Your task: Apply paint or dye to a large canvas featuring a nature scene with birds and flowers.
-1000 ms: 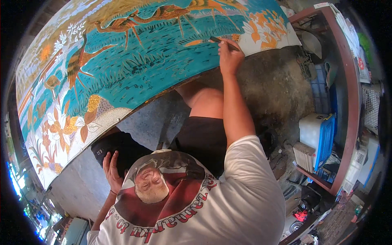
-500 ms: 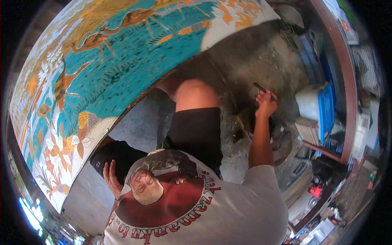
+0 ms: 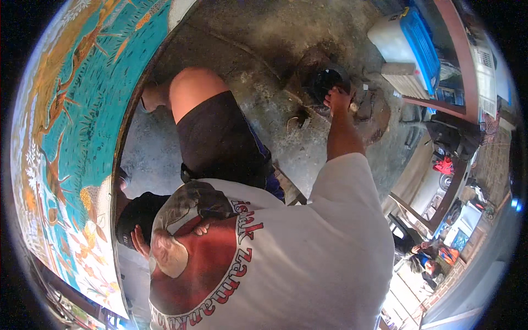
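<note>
My right hand point(image 3: 337, 101) reaches down to a dark round pan point(image 3: 329, 81) standing low on the floor, its fingers closed on a slim dark wax pen. The pen is mostly hidden by the fingers, and its tip appears to be over or in the pan. At the lower left, my left hand point(image 3: 141, 242) lies with fingers stretched out against my left thigh, in black shorts, and holds nothing. Beside it hangs a large painted batik cloth point(image 3: 91, 129), teal, ochre and white, with birds and plants.
A white tub with a blue lid point(image 3: 421, 49) stands at the upper right beside a brown wooden post point(image 3: 459, 55). Below the tub, a pale ribbed stack point(image 3: 404, 80) rests on a shelf. Another person point(image 3: 429, 265) sits far off at the lower right.
My right hand has gone from holding the wax pen up in the air to the pan. My view has turned right, so the cloth sits further left. The left hand still rests on the thigh.
</note>
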